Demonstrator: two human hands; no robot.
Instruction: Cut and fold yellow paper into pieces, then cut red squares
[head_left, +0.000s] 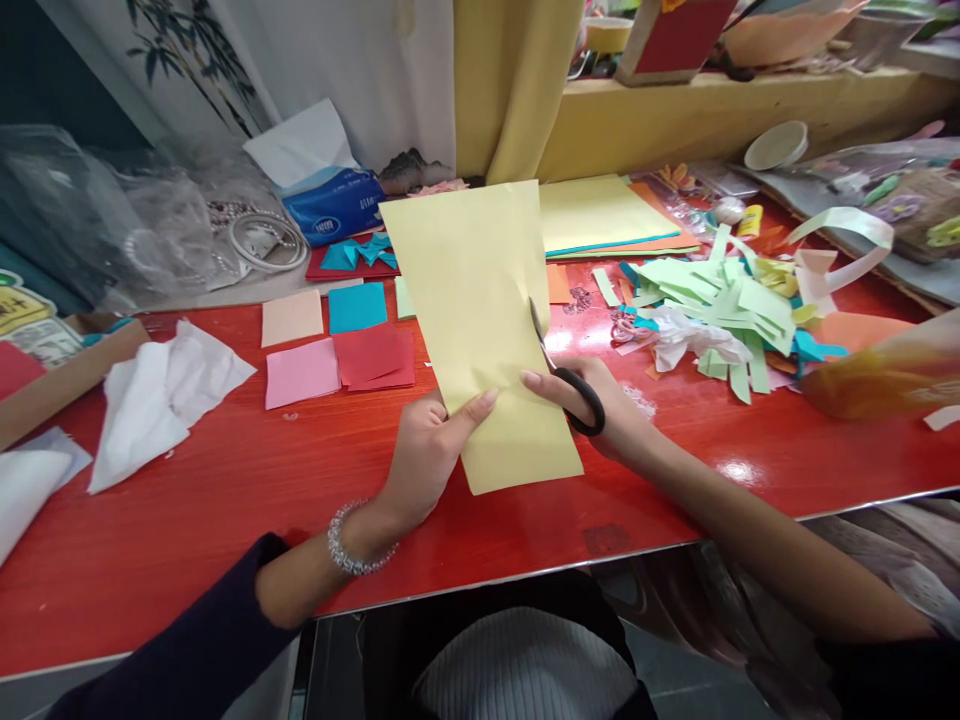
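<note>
A sheet of pale yellow paper (487, 300) is held up over the red table. My left hand (431, 455) is closed on its lower left edge, thumb on the front face. Black-handled scissors (583, 400) are in my right hand (600, 400), whose thumb rests against the paper. The visible blade points up along the sheet's right side, where the paper bends. How far a cut runs I cannot tell. Left of the sheet lie small stacks of squares: peach (292, 318), blue (358, 306), pink (302, 373) and red (375, 355).
Light green paper strips (731, 300) are heaped at the right, near an orange-tinted clear bottle (885, 370). Behind the held sheet are larger coloured sheets (607, 212). Crumpled white tissue (161, 395) and a cardboard box (82, 375) stand left. A blue tissue pack (330, 205) sits at the back.
</note>
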